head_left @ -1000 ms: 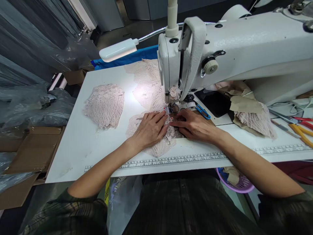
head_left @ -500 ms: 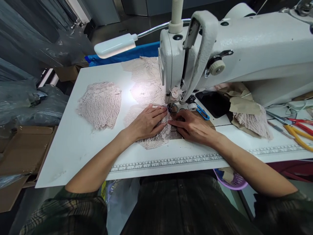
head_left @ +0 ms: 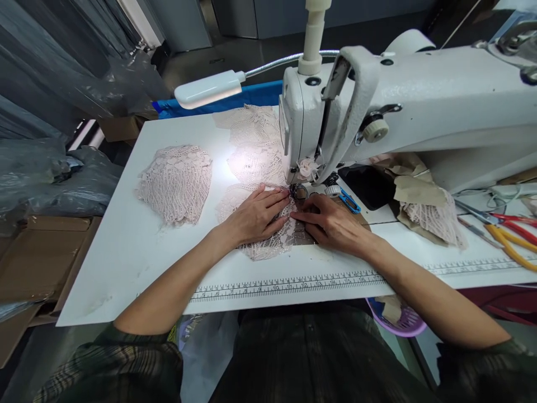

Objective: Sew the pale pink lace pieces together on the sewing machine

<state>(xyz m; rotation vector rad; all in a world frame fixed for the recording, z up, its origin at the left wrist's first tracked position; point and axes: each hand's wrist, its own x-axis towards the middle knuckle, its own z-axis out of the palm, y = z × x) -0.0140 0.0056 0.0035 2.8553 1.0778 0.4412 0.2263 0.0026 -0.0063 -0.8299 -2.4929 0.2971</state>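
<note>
A pale pink lace piece (head_left: 268, 249) lies at the needle end of a white sewing machine (head_left: 304, 120). My left hand (head_left: 258, 215) rests flat on the lace, fingers stretched toward the presser foot (head_left: 293, 191). Just right of it, my right hand (head_left: 327, 221) has its index finger extended onto the lace edge, the other fingers curled; what lies under them is hidden. More lace (head_left: 255, 162) stretches behind the left hand, lit by the lamp (head_left: 210, 89). A separate stack of lace pieces (head_left: 178, 184) sits at the left of the table.
Right of my right hand are blue thread snips (head_left: 349, 201), a black phone-like slab (head_left: 369, 187), and lace with beige scraps (head_left: 432, 210). Yellow- and red-handled tools (head_left: 512, 235) lie at the far right. A ruler strip (head_left: 289, 284) runs along the front edge; a purple basket (head_left: 406, 324) hangs below.
The camera view has shifted slightly, so the machine and table sit a little lower. Both hands keep nearly the same place on the lace.
</note>
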